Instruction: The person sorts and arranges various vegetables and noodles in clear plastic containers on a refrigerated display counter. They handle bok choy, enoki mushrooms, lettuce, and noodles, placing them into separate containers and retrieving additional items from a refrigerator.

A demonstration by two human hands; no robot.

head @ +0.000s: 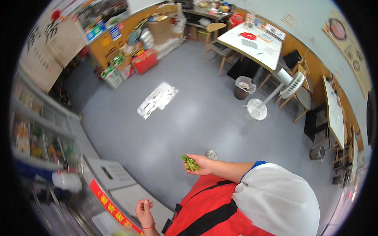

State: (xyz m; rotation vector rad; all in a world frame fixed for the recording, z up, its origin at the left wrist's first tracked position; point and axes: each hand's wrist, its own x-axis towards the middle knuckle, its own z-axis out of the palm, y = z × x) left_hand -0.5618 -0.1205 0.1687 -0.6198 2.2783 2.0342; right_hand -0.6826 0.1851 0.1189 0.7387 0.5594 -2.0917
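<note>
My right hand is held out in front of the red apron, palm up. Its fingers are closed around a small bunch of cut green vegetable stalks. Lower and to the left, my left hand hangs beside a stainless counter, with a red string at the wrist. Its fingers are loosely curled, and nothing shows in them. Below that hand, a pale translucent tray sits on the counter, partly cut off by the picture's edge, with something green at its rim.
A glass-doored refrigerator lines the left side. White sheets lie on the grey floor. Ahead stand a waste bin, a pedestal fan and a white table with chairs. Boxes are piled against the far counter.
</note>
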